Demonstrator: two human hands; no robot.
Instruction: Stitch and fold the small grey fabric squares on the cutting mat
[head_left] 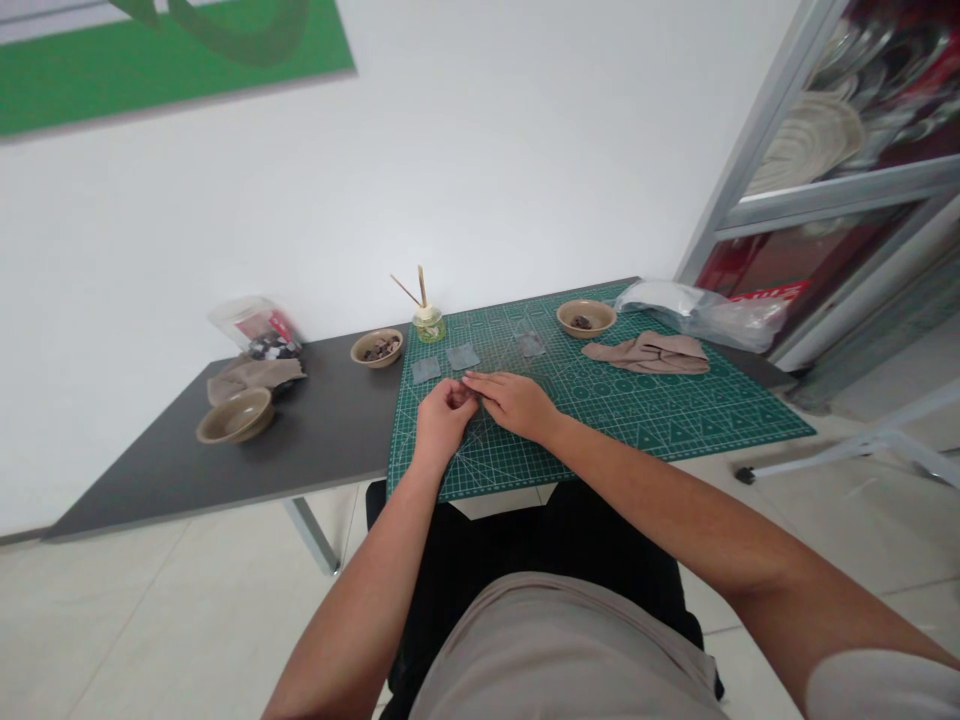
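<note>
My left hand (444,415) is closed, thumb and fingers curled around something small that I cannot make out. Close against it, my right hand (517,402) has its fingers together, their tips meeting the left fingertips at the same spot. Both hands are low over the green cutting mat (600,410). Just beyond them lie a small clear plastic bag (463,357) and a second clear bag (426,370). Farther right is another clear bag (531,344) with something faintly darker in it.
A bowl of dark and brown pieces (379,348), a reed diffuser (429,322) and a bowl with a few dark pieces (586,319) stand behind. A brown cloth (649,353) and plastic bag (701,310) are right; another bowl (236,417), cloth (251,375) and clear container (255,322) left.
</note>
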